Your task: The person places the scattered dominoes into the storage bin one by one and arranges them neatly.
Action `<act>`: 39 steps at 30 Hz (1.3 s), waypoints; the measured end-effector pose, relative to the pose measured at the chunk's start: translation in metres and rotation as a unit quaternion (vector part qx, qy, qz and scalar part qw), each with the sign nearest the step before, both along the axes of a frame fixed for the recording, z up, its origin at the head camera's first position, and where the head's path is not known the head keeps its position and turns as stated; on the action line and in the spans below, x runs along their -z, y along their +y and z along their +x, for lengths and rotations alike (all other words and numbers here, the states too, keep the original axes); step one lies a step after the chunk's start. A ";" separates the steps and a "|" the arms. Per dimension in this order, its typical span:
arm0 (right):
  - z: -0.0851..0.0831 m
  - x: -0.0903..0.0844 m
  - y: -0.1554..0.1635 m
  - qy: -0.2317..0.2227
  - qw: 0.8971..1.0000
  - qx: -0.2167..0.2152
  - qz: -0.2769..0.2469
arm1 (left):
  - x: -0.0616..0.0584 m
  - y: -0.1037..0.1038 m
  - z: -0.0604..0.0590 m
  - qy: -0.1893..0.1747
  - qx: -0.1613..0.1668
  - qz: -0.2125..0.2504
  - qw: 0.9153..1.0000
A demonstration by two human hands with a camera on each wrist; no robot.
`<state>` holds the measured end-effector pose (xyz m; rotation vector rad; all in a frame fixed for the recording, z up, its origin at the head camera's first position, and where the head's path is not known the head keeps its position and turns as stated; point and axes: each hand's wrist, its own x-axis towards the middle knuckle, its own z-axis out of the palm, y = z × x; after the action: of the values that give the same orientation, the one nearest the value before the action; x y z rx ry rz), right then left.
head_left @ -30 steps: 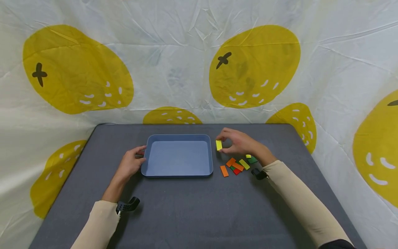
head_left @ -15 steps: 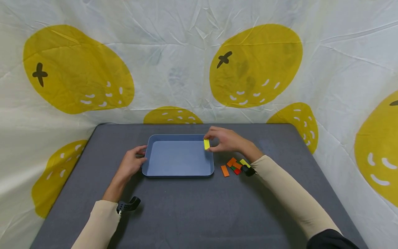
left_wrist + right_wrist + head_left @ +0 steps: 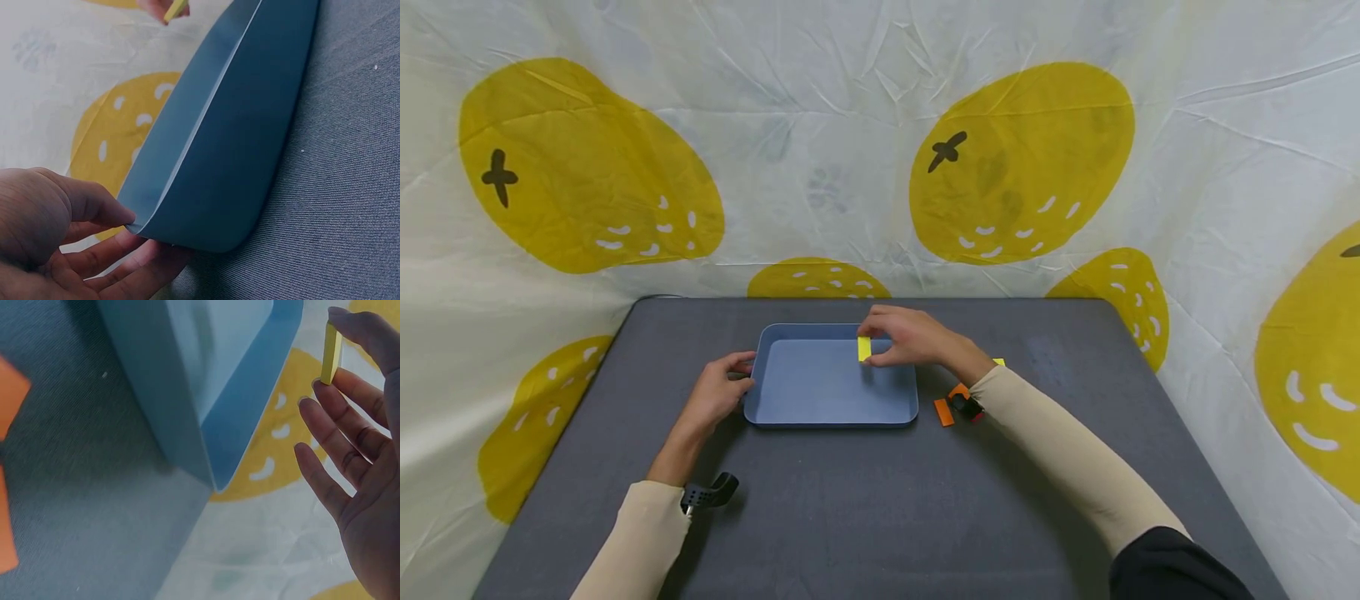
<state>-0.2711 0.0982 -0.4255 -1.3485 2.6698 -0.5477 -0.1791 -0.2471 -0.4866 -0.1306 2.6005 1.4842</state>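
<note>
A shallow blue tray (image 3: 760, 400) lies on the grey table (image 3: 865, 500). My left hand (image 3: 718, 392) grips the tray's left rim (image 3: 187, 162), thumb inside and fingers under the edge. Above the tray's far right part, my right hand (image 3: 906, 337) pinches a small yellow block (image 3: 864, 348) between thumb and forefinger; the same yellow block (image 3: 330, 353) appears upright in the right wrist view, held clear of the tray (image 3: 237, 425). The tray holds nothing that I can see.
Just right of the tray lie several small flat blocks, among them an orange one (image 3: 942, 412) and a yellow one (image 3: 998, 362); my right forearm hides part of the pile. A white cloth with yellow fruit prints (image 3: 1015, 158) hangs behind and beside the table.
My right hand has carried the yellow block leftward, from beside the tray's right rim to above its inside. The left hand has kept its hold on the tray.
</note>
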 end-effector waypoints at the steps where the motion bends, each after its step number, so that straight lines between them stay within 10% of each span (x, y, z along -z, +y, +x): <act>1: -0.001 0.001 -0.004 0.002 1.000 0.000 0.000 | 0.000 0.000 0.000 -0.001 0.000 0.000 1.000; 39: -0.011 0.027 -0.126 0.005 0.993 -0.054 0.100 | -0.002 0.005 -0.002 -0.018 0.002 0.003 1.000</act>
<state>-0.2816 -0.0276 -0.4520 -1.4286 2.5587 -0.2539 -0.1812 -0.2421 -0.4846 -0.1484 2.5676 1.4734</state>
